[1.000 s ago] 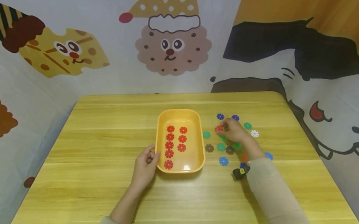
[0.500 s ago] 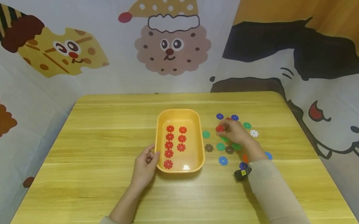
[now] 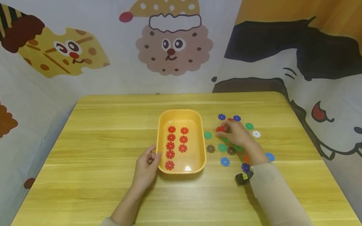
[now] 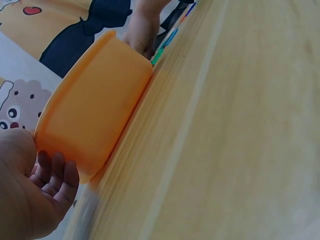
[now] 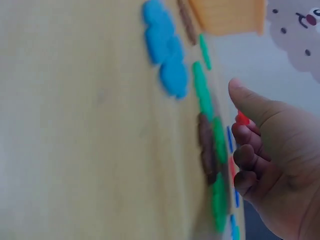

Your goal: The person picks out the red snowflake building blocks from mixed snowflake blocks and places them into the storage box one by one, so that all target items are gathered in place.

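Observation:
My left hand [image 3: 146, 164] holds the left side of the yellow-orange tray [image 3: 194, 157], thumb at the rim and fingers against the outer wall [image 4: 95, 105]. Inside the tray, red notched plastic discs [image 3: 171, 137] lie flat in two columns, the left one longer. To the right of the tray, my right hand [image 3: 237, 133] pinches another red disc [image 3: 220, 129] between thumb and fingers above the loose discs. In the right wrist view that disc [image 5: 242, 118] is mostly hidden behind the thumb. A further red disc [image 3: 230, 120] shows partly behind the hand.
Around the right hand lie green [image 3: 208, 135], brown [image 3: 211, 148], light blue [image 3: 225, 161], dark blue [image 3: 221, 117] and white [image 3: 256, 134] discs. A black wrist-camera piece [image 3: 241, 179] sits by the right sleeve. Behind the wooden table [image 3: 105, 136] hangs a cartoon-printed cloth [image 3: 105, 77].
The red disc in my right hand has shifted and tilted slightly between the fingers. The hand itself stays nearly in place. My left hand and the tray have not visibly moved.

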{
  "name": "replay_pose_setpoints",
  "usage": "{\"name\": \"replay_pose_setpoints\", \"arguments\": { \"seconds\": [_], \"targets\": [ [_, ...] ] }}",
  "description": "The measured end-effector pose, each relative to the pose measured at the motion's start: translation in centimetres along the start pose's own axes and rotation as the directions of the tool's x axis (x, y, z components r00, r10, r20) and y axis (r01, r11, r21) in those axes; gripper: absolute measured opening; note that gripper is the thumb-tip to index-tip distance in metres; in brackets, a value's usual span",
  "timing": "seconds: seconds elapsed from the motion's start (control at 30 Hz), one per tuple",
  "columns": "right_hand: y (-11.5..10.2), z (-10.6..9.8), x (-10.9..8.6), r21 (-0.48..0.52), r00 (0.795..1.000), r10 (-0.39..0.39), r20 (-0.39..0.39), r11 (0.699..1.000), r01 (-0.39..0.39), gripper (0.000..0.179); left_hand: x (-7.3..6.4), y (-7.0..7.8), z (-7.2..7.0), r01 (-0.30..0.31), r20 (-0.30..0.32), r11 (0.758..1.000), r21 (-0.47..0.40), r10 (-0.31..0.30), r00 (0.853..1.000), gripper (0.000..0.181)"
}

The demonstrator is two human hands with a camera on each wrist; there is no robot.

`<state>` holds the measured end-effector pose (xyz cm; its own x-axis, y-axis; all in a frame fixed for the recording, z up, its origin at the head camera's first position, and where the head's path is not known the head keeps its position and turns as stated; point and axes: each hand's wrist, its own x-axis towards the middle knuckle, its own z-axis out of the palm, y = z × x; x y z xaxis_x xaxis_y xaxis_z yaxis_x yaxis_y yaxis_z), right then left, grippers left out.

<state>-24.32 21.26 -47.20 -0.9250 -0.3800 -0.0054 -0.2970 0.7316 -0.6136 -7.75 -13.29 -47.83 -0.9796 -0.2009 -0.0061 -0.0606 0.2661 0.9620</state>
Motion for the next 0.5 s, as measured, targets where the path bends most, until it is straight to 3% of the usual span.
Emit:
{"name": "replay_pose_setpoints", "arguments": {
  "seconds": [0.3, 0.5],
  "targets": [
    [-3.5, -0.9, 0.0, 0.079, 0.993, -0.102, -0.064, 0.991, 0.107, 0.03, 0.0, 0.0, 0.0, -0.006, -0.005, 1.0, 0.01, 0.006, 1.0, 0.043],
    [-5.2, -1.1, -0.3, 0.113, 0.988, -0.138, -0.066, 0.983, 0.145, 0.034, 0.0, 0.0, 0.1, -0.014, -0.006, 1.0, 0.012, 0.014, 1.0, 0.042]
  ]
}}
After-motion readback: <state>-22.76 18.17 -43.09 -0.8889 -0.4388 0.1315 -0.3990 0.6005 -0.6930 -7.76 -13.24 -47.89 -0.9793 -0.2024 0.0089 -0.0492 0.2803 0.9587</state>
